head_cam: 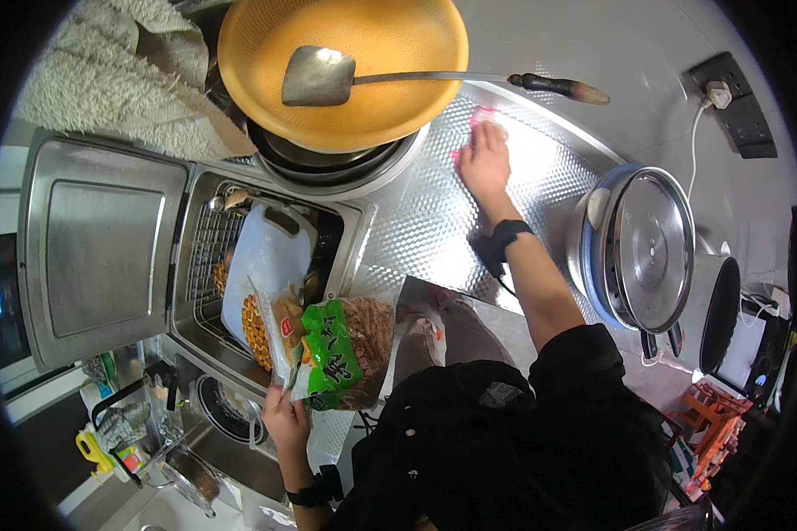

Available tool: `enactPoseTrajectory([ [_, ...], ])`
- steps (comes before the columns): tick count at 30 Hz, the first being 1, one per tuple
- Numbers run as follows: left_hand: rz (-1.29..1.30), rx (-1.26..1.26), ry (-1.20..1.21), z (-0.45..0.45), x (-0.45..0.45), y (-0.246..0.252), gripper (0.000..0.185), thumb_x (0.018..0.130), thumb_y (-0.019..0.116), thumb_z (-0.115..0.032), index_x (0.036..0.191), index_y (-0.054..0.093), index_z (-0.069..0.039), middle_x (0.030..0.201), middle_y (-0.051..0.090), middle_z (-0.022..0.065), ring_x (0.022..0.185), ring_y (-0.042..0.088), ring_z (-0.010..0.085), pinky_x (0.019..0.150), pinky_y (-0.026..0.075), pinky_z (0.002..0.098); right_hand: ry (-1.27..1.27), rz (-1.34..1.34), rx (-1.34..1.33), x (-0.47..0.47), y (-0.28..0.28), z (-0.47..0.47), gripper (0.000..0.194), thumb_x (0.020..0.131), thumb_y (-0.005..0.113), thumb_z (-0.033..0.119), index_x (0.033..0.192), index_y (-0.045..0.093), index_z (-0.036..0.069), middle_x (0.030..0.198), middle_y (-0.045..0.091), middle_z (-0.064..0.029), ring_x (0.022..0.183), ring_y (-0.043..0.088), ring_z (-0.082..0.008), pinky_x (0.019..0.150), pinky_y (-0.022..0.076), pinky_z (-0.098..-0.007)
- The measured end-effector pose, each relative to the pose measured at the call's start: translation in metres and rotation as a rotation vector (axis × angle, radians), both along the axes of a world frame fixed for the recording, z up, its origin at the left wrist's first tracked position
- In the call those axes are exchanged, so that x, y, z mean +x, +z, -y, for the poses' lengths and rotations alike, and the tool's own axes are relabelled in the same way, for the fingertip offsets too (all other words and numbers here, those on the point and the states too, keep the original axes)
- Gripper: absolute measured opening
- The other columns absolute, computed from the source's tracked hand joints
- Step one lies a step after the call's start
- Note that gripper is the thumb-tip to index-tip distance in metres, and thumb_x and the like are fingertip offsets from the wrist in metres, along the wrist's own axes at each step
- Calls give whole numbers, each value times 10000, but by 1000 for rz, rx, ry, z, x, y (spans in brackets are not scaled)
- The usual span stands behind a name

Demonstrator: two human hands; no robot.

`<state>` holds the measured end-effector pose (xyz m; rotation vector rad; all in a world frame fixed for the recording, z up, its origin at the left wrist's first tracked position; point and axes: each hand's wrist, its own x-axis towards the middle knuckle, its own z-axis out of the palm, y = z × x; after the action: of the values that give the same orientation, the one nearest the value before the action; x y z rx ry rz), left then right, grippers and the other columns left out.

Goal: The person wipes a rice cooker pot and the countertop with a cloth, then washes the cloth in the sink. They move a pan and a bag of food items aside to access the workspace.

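My left hand [284,419] grips the edges of two plastic food bags at the lower left. One is a green printed bag [335,348] with brown stick-shaped pieces showing through its clear part. Beside it is a clear bag [284,328] with brownish contents and a small red label. Both hang by the front of an open stainless sink-type dishwasher. My right hand [488,162] is stretched forward, pressed on a pink-and-white cloth [485,118] against the textured metal countertop [432,232]. The hand covers most of the cloth.
A blue-white cutting board [269,255] leans in the dishwasher rack, its lid [99,242] raised. Behind, a metal spatula [319,76] lies across a yellow colander [398,113] on stacked basins. Stacked lidded pots [657,245] stand right, below a wall socket [734,106].
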<state>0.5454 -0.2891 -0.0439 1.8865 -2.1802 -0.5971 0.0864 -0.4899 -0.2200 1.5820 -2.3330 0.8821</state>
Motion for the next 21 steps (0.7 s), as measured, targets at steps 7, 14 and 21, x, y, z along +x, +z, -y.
enactPoseTrajectory([
  [7,57,-65,-34,-1,1,-2,191,648,582,-25,834,618,1,805,544,144,726,553,342,643,456,400,546,182,75,116,21,-37,471,683,560,64,1154,545,64,1175,541,-147,1094,506,-305,935,411,-391],
  [14,-2,-51,-60,-2,0,0,156,740,558,-33,885,594,13,843,521,161,780,546,362,684,451,385,1043,272,278,102,37,-175,461,679,591,35,1136,571,88,1173,563,-84,1073,533,-256,925,436,-351],
  [21,-22,-53,-57,0,-1,-1,124,723,559,-61,812,589,20,810,516,175,739,536,376,649,442,424,-72,522,-62,-10,45,-192,343,778,511,17,1118,553,19,1144,548,-198,1081,523,-320,900,436,-373],
])
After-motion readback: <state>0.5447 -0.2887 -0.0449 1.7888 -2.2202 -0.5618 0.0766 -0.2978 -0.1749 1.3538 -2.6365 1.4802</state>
